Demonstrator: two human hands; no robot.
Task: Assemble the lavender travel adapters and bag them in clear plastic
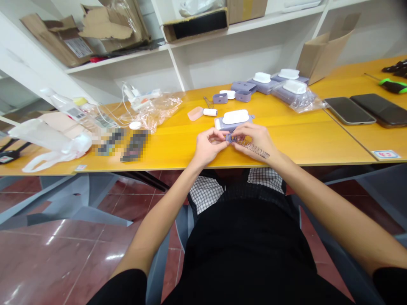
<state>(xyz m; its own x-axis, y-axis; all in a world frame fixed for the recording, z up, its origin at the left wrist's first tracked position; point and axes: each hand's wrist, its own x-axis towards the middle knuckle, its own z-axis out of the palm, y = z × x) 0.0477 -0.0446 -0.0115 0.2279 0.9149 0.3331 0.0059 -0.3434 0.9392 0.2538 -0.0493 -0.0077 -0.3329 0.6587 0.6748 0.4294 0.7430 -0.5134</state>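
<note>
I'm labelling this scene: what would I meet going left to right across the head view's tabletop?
White plastic bag, round white disc, left hand, small purple part, coiled spring, plastic-wrapped purple-and-white piece, silver-edged phone, green screwdriver handle.

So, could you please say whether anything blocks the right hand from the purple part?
Nothing visible blocks it: the right hand is at the purple part, which the left hand pinches. The spring trails from there along the right hand; whether a coil lies between them, I cannot tell.
</note>
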